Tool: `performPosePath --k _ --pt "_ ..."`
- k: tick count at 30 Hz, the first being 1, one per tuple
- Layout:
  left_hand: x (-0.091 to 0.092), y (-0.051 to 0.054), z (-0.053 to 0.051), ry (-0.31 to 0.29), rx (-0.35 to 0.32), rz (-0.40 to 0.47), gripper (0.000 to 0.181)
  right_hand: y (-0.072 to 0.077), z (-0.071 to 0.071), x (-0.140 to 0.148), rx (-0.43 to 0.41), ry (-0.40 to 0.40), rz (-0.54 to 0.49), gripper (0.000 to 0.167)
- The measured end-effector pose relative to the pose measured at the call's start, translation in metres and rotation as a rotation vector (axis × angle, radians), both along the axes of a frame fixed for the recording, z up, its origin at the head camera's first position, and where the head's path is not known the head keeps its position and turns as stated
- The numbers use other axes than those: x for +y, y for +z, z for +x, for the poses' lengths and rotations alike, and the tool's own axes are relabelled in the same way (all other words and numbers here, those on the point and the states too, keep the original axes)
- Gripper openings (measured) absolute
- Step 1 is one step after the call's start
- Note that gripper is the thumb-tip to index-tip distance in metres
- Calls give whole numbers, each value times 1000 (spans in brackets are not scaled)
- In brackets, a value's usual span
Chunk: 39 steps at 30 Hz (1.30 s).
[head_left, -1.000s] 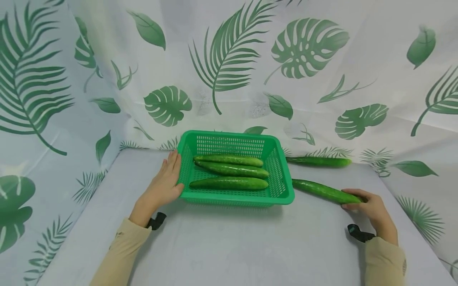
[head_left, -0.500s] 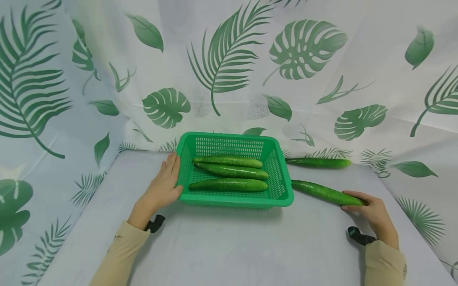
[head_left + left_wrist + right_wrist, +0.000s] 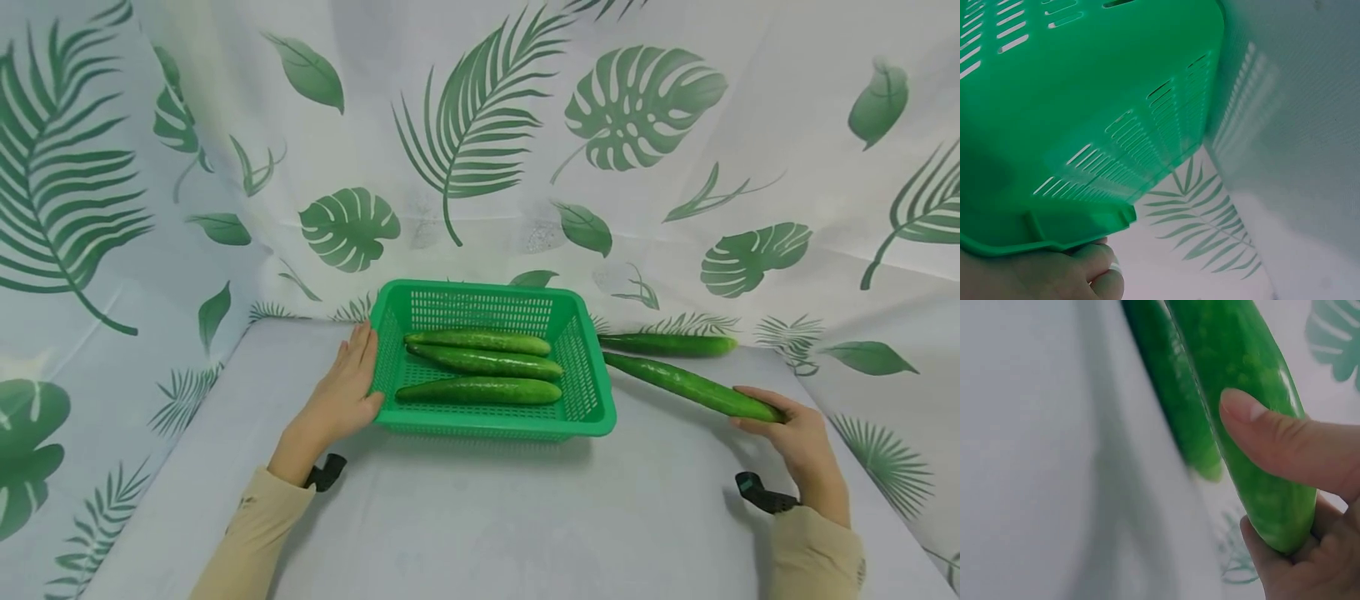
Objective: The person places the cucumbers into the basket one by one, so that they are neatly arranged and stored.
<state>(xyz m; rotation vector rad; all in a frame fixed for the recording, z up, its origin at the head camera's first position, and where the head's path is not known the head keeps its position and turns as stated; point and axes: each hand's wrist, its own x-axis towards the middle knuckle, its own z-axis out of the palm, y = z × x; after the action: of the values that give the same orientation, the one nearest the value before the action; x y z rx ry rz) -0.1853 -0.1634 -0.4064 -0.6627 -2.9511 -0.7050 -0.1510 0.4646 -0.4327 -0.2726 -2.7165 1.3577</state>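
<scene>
In the head view a green slotted basket [image 3: 495, 428] holds three cucumbers [image 3: 480, 389] lying side by side. My left hand [image 3: 337, 400] rests against the basket's left end, fingers straight. In the left wrist view that hand [image 3: 1054, 275] touches the rim of the basket [image 3: 1085, 144]. At the right, my right hand [image 3: 798, 442] grips the near end of a cucumber [image 3: 690, 386], whose far end is by the basket's right side. In the right wrist view, thumb and fingers of the hand [image 3: 1310, 462] wrap the end of this cucumber [image 3: 1235, 356].
Another cucumber [image 3: 675, 344] lies on the white table [image 3: 480, 517] at the back, right of the basket; the right wrist view shows it [image 3: 1179, 406] behind the gripped one. Leaf-patterned cloth [image 3: 480, 150] stands behind and at both sides.
The right hand has moved a little to the right with its cucumber, whose far end has swung back toward the cucumber behind. The left hand and the basket have stayed in place.
</scene>
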Motion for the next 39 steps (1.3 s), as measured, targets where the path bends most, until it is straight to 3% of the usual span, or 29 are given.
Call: performPosePath --k 11,20,30,34,39 --pt "1 0 1 1 3 5 83 41 3 -28 86 -97 -90 62" --pt "-2 -1 0 -10 40 4 81 85 1 -77 152 -152 -47 60" --pt "0 -2 0 -7 46 14 81 120 -12 -137 285 -46 -43 54" --pt "1 -2 -1 -9 47 7 81 127 -19 -165 318 -10 -32 53" --pt "1 -2 -1 -5 49 9 82 130 -24 -199 324 91 -49 51"
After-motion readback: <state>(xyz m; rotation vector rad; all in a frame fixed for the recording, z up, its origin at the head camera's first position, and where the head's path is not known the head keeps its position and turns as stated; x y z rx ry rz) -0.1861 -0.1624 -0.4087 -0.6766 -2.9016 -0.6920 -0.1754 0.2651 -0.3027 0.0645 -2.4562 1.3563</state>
